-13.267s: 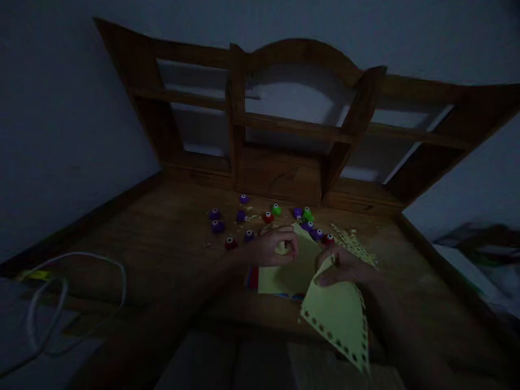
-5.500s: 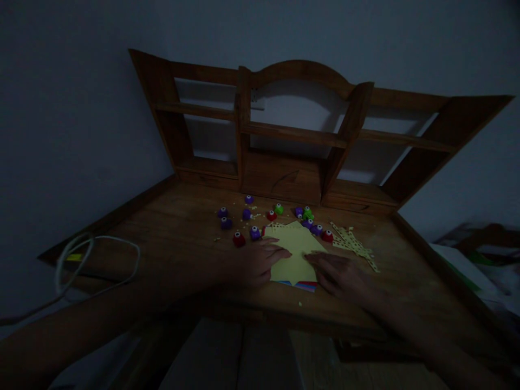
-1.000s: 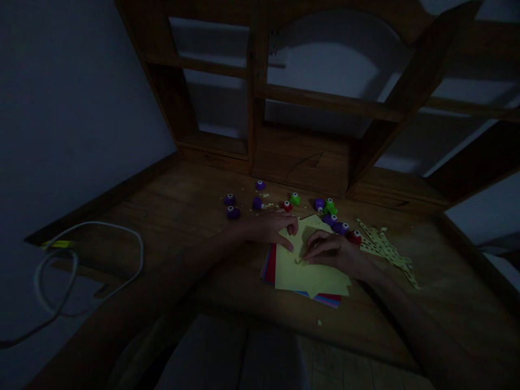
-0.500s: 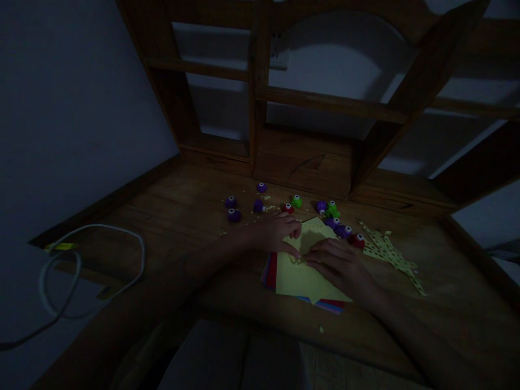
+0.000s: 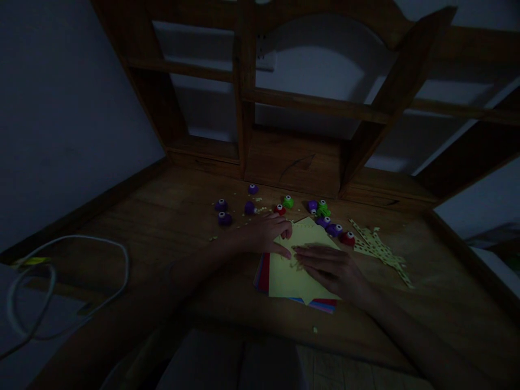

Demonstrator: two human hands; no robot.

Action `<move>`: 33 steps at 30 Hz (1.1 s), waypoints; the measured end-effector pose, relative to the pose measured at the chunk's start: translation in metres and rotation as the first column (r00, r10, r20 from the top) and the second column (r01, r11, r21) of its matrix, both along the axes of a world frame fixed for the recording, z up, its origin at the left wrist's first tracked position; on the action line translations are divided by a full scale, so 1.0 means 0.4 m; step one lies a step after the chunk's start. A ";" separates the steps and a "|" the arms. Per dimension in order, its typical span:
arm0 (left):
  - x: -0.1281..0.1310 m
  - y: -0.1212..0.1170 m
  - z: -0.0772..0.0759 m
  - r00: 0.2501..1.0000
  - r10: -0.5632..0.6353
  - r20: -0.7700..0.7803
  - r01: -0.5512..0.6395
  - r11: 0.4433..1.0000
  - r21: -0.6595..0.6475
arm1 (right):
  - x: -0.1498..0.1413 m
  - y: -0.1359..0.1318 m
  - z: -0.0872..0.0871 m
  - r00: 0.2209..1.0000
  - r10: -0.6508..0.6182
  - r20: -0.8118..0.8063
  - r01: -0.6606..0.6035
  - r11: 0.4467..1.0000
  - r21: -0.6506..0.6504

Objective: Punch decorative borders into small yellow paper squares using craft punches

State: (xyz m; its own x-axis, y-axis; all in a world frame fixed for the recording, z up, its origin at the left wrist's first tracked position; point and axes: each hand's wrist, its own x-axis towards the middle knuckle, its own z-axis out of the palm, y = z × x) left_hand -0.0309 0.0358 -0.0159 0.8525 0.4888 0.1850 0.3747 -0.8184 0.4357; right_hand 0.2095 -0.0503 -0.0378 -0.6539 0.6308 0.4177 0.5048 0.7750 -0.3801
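A sheet of yellow paper (image 5: pixel 284 284) lies on top of a stack of coloured sheets (image 5: pixel 264 273) on the wooden desk. My left hand (image 5: pixel 268 234) rests on its left side, thumb stretched out and apart from the bent fingers, with nothing seen in it. Fingers stretched and laid nearly flat, my right hand (image 5: pixel 331 266) presses on the middle of the sheet. Small yellow paper shapes (image 5: pixel 294 262) lie between the two hands, partly hidden under the right fingertips. A row of small holes runs along the sheet's far edge.
Behind the stack stand several purple craft punches (image 5: pixel 225 218), along with green punches (image 5: pixel 288 201) and red punches (image 5: pixel 279 209). Yellow punched strips (image 5: pixel 382 249) lie at the right. Tiny paper bits are scattered about. A white cable (image 5: pixel 127 260) loops at the left; a wooden shelf (image 5: pixel 292 162) stands behind.
My right hand's fingertips have drawn slightly apart from my left thumb and now lie flatter on the yellow paper. The whole view has shifted a little, so things appear further left.
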 end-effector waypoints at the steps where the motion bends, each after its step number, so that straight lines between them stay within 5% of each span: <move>1: 0.000 0.000 0.001 1.000 -0.003 -0.003 0.003 1.000 -0.002 | -0.002 0.002 -0.001 1.000 -0.008 0.000 0.008 1.000 0.002; 19: -0.005 -0.004 0.006 1.000 -0.013 0.009 0.013 1.000 -0.008 | 0.020 -0.015 0.007 0.997 0.077 0.007 -0.076 0.996 -0.040; 26: -0.001 0.002 0.001 1.000 -0.016 -0.004 0.016 1.000 -0.022 | 0.021 -0.022 0.017 0.993 -0.116 0.030 0.115 0.993 0.038; 33: 0.000 0.003 -0.003 1.000 -0.021 0.018 0.021 1.000 0.004 | 0.000 -0.001 0.006 0.999 0.020 -0.038 -0.022 0.998 -0.062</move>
State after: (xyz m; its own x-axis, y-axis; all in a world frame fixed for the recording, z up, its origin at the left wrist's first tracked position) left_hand -0.0309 0.0369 -0.0173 0.8593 0.4697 0.2025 0.3490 -0.8278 0.4393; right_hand 0.2094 -0.0506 -0.0356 -0.6519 0.6428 0.4022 0.4734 0.7594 -0.4463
